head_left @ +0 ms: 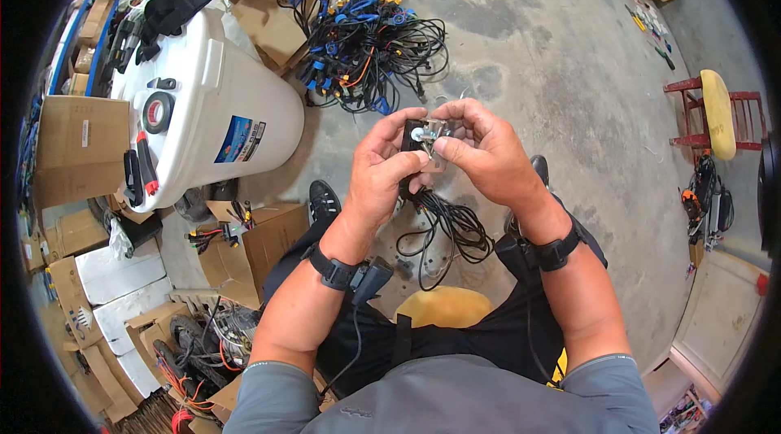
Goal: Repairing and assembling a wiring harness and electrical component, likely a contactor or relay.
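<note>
I see the white tub (264,96) at left, and near it the cable pile (370,47) on the floor. Ahead of the yellow seat (443,308), a black cord (450,226) makes loops. With left hand (378,161) and right hand (492,149), my grip pinches the small device (428,133) between them.

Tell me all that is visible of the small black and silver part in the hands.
The small black and silver part has a dark left side, a shiny, metal-looking plate and a round whitish spot near its top. The left hand and right hand pinch it from both sides, hiding some edges, above the grey concrete floor.
</note>
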